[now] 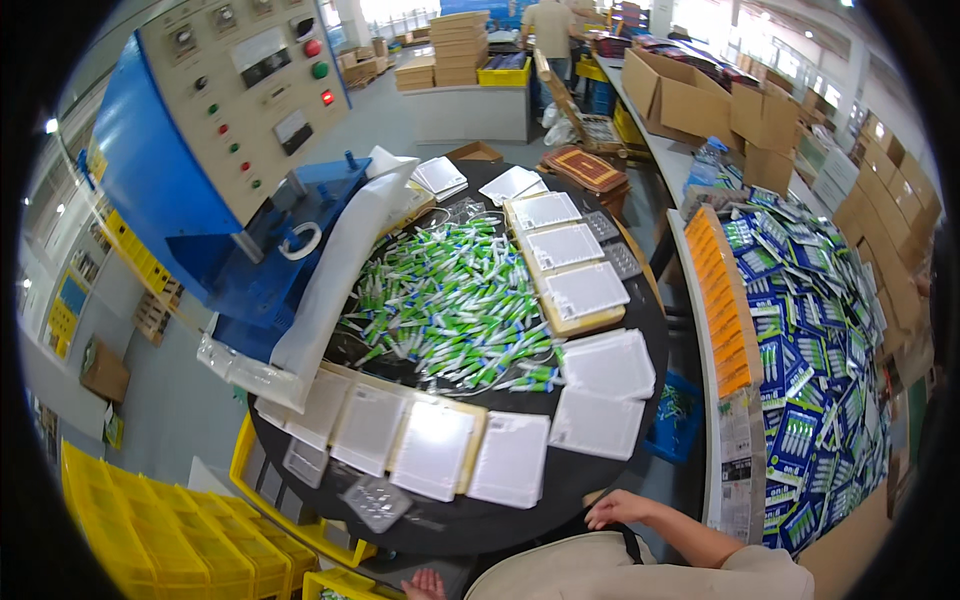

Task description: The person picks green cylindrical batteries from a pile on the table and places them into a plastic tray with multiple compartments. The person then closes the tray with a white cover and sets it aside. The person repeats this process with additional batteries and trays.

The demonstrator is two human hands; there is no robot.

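green-and-white pen-like sticks [455, 300] lie heaped on the round black desk [455, 527], ringed by white card stacks [508, 457]. the hands are well apart: the left hand [425, 584], palm showing and seemingly empty, is below the near rim; the right hand [616, 508] is beside it, grip impossible to tell. a careless sweep could knock the clear blister tray [377, 502] off the edge; reaching across could scatter sticks.

A blue machine [150, 175] stands at the left, its pale control panel [245, 110] set with red and green buttons [320, 70]. Farther back, stacked cardboard [460, 42] and a yellow bin [508, 74] sit on a pale worktop [472, 115] near another person [550, 28]. A reddish-brown patterned thing [588, 169], perhaps a stool, stands left of an open carton [690, 103].
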